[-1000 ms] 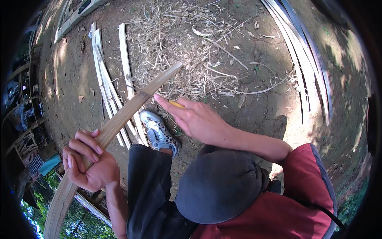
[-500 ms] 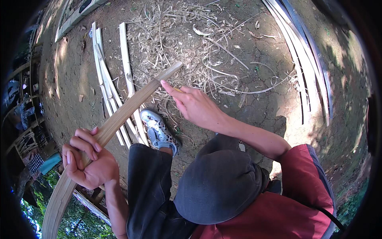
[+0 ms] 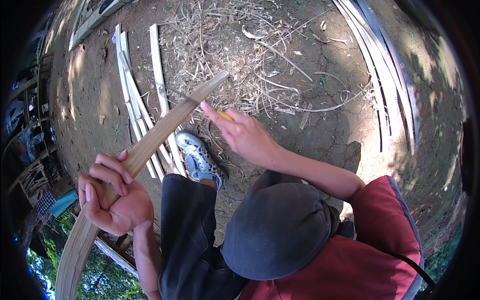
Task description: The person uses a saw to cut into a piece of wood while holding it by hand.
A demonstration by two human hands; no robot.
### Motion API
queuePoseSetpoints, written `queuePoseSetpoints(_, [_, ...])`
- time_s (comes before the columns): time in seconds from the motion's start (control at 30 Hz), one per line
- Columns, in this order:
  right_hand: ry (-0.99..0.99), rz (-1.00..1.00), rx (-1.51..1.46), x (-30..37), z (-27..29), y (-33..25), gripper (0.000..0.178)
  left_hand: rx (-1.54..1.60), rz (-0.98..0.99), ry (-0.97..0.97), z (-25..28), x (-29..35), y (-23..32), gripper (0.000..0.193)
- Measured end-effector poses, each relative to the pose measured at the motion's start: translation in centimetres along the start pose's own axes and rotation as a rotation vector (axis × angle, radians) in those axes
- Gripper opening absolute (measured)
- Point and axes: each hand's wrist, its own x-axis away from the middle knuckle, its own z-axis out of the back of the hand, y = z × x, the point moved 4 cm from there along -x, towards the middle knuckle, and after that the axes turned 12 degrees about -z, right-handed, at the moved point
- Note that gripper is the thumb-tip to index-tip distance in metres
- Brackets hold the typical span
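Observation:
A long, pale brown bamboo strip (image 3: 156, 134) runs slantwise from the lower left up towards the middle. My left hand (image 3: 119, 200) is closed round its lower part, the fingers curled over it. In my right hand (image 3: 245, 135) is a knife with a yellow handle (image 3: 225, 115), mostly hidden by the palm and fingers. Its thin dark blade lies across the strip near the far end, and my right index finger reaches along towards the strip's edge.
Several split strips (image 3: 131, 95) lie on the ground at the left, and a bundle of long strips (image 3: 382, 70) at the right. Curled shavings (image 3: 220, 45) cover the soil ahead. My patterned shoe (image 3: 200, 157) stands beneath the held strip. A pale beam (image 3: 92, 27) lies at the far left.
My right hand has turned slightly, and more of the yellow handle shows. The strip's far end has risen a little in view. My left hand keeps its grip.

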Motion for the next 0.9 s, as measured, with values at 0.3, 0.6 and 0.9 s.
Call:
queuePoseSetpoints(0.3, [0.035,0.022,0.024,-1.1,-0.6,0.0,0.063,-0.013,0.019,-0.003,0.1,0.3,0.2,0.032])
queuePoseSetpoints(0.6, [0.015,-0.008,0.088,-1.5,-0.6,-0.2,0.062,0.022,0.014,0.01,0.2,0.3,0.0,0.031])
queuePoseSetpoints(0.9, [0.056,-0.007,0.03,-0.9,-0.3,0.6,0.06,0.021,0.015,0.005,-0.1,0.5,-0.3,0.031])
